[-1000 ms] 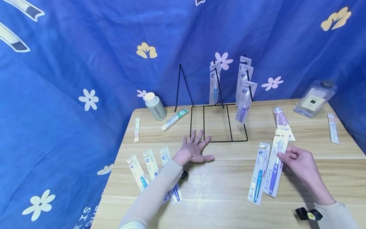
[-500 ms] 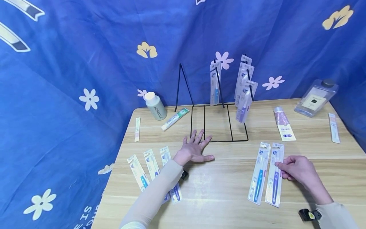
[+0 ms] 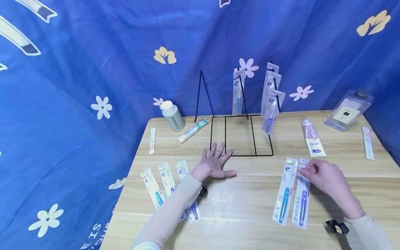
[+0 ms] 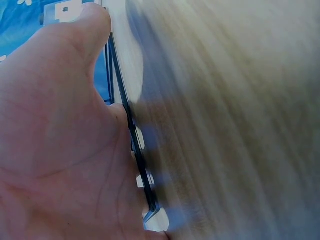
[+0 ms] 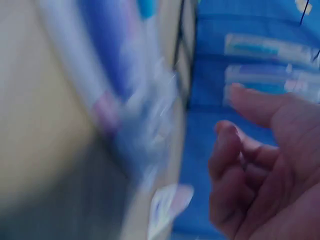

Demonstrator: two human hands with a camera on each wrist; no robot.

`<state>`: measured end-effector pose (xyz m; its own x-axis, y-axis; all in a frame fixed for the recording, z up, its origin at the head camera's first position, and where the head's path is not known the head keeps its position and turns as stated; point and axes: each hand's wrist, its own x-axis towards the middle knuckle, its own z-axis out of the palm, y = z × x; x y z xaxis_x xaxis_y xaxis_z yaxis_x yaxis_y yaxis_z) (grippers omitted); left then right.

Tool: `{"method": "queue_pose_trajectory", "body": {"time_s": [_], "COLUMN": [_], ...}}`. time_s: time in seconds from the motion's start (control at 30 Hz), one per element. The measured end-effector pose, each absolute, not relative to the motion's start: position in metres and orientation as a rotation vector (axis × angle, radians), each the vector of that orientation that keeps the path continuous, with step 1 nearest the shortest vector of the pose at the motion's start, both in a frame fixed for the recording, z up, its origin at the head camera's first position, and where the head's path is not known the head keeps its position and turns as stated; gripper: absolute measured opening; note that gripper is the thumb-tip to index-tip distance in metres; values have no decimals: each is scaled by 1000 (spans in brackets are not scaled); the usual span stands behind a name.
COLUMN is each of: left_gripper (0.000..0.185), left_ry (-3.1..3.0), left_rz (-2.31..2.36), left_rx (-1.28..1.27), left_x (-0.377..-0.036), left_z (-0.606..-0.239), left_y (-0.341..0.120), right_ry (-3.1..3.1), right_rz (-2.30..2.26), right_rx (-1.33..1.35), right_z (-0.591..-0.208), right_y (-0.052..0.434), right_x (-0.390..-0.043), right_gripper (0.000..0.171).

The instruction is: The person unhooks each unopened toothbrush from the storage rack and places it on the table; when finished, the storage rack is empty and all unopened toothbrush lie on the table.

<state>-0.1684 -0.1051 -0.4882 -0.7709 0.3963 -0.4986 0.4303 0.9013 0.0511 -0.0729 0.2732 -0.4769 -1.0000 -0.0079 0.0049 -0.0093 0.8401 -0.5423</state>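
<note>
Two hands on a wooden surface among packed toothbrushes

Nearest, the right hand (image 3: pixel 325 177) hovers over the top of the purple toothbrush pack (image 3: pixel 301 194), fingers loosely curled and holding nothing (its wrist view is too blurred to show contact); the pack lies flat on the surface (image 3: pixel 250 208), just beside a blue toothbrush pack (image 3: pixel 285 192). On the other side, three more packs (image 3: pixel 168 189) lie partly under the left sleeve. The left hand (image 3: pixel 215 164) rests flat, fingers spread, its fingertips at the front bar of the black wire rack (image 3: pixel 240 135). Farther back, several packs hang on the rack's hooks (image 3: pixel 271 100). A tube (image 3: pixel 313 138), a clear bottle (image 3: pixel 348 109), a white bottle (image 3: pixel 173 116) and a green toothpaste tube (image 3: pixel 193 130) lie towards the blue cloth (image 3: pixel 93 52).
</note>
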Motion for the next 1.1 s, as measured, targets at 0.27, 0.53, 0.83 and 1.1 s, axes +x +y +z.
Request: {"method": "queue_pose_trajectory", "body": {"time_s": [0.27,0.53,0.83,1.1], "left_gripper": [94,95,95,95], "left_ry": [2563,2550,2555,2560], "left_rz": [-105,-106,-110,-113], "left_rx": [587,593,587,596], "left_x": [-170,-168,-171,-168], "left_z": [-490,-490,-488,-490], "left_y": [-105,-104,-104,-104], "right_ry": [-2680,-2420,-2371,-2272], "right_rz": [1364,1774,1652,1686], "right_rx": [387,403,207,89], "right_z": [-453,-422,-394,-386], "right_y": [191,127,95,86], "right_x": [-126,-193,-252,-278], "right_gripper": [44,75,85,60]}}
